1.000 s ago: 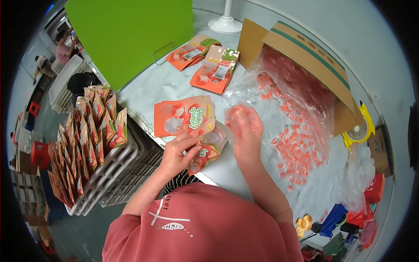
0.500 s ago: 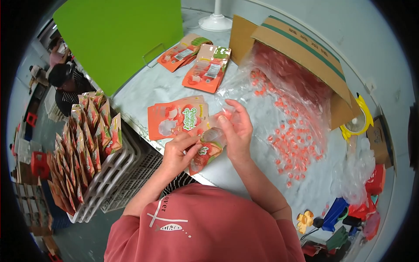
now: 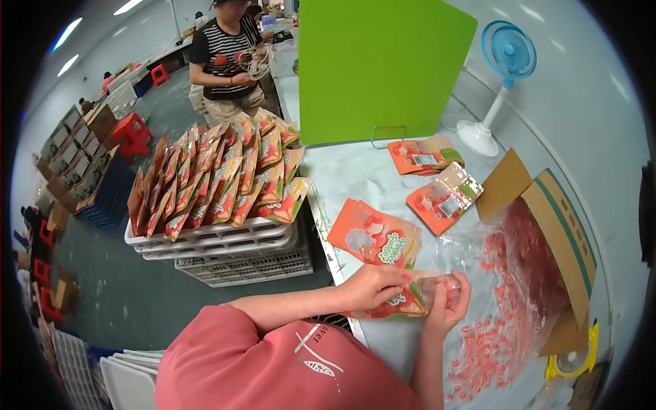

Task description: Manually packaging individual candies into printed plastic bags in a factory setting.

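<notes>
While both hands close on it above the near edge of the pale grey table [image 3: 355, 171], the orange stand-up pouch with a clear window [image 3: 403, 301] lies tilted between them, its green-lettered front partly covered. The left hand [image 3: 369, 287] pinches the pouch's upper edge with fingers together; the right hand [image 3: 447, 304] cups its open end, fingers curled round it. What passes into the pouch is hidden by the fingers.

Just beyond lies a flat stack of matching orange pouches [image 3: 374, 236], and farther back two more piles show their label-bearing backs [image 3: 437, 179]. To the right, a cardboard box lined with clear plastic [image 3: 557, 236] spills small pink wrapped sweets [image 3: 488, 342]. On the left, white plastic crates [image 3: 225, 249] carry rows of filled pouches standing upright. A green upright board [image 3: 379, 68] blocks the table's far side.
</notes>
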The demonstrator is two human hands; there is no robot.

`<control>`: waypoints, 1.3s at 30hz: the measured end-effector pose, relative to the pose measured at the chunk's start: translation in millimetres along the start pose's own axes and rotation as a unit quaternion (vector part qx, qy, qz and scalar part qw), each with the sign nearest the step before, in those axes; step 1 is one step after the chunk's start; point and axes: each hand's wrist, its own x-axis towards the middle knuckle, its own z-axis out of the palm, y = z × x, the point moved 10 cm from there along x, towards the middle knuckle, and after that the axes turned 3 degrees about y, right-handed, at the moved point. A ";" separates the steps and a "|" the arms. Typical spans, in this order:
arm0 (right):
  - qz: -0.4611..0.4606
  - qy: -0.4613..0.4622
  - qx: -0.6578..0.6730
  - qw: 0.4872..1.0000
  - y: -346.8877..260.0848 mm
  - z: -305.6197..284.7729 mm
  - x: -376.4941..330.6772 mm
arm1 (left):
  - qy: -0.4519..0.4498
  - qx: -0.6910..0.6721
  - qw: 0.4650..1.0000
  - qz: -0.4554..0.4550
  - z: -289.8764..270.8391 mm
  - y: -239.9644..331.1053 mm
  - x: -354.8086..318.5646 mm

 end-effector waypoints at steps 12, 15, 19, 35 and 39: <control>-0.053 -0.121 -0.066 0.989 -13.4 20.1 -4.5 | -0.016 -0.012 1.000 -0.016 -0.7 -4.9 1.3; -0.167 -0.140 -0.103 0.970 -43.6 29.9 -5.5 | -0.003 -0.012 1.000 0.003 -1.0 -1.1 -0.1; -0.146 -0.173 -0.112 0.968 -45.0 32.1 -9.1 | -0.045 -0.017 0.998 -0.045 4.9 -3.5 -4.4; -0.218 -0.063 -0.215 0.950 -68.3 6.8 -2.4 | -0.009 0.001 0.999 -0.047 -15.1 -9.0 5.2; 0.007 0.072 -0.099 0.992 9.4 -49.7 -1.7 | 0.049 0.021 0.995 -0.088 -72.3 -25.8 5.3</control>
